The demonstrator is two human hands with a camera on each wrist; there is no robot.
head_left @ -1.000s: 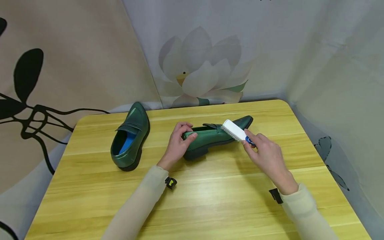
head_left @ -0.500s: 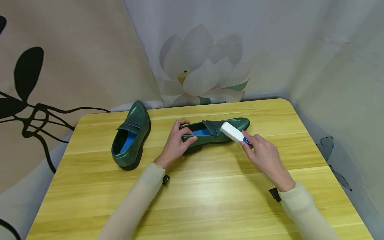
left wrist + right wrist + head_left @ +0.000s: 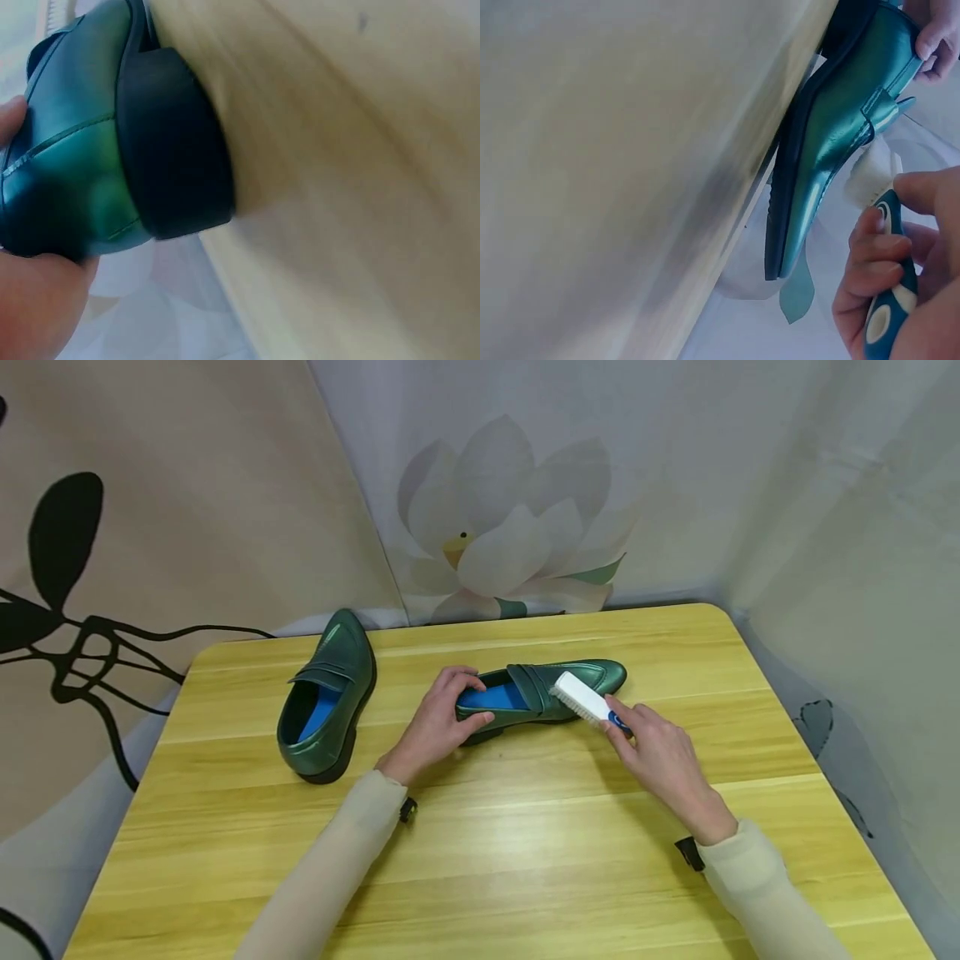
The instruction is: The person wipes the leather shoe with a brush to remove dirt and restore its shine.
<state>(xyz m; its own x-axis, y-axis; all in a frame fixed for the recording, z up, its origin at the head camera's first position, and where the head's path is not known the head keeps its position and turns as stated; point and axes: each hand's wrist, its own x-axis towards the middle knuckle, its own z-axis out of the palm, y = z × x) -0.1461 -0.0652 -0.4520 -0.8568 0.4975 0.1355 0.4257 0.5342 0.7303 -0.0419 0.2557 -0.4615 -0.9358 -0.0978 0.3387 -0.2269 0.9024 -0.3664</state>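
Left hand (image 3: 435, 718) grips the shoe (image 3: 531, 689) by its heel.

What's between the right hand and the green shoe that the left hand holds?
The brush head, bristles toward the shoe, as the right wrist view shows; the right hand grips the brush's handle.

Yellow grain is streaking the bench (image 3: 525, 868). Near its far left corner, a green shoe (image 3: 335, 670) is revealing a blue insole (image 3: 321, 713); toward the far edge, a second shoe (image 3: 534, 689) is matching it; a brush (image 3: 583, 695) is pairing white with blue.
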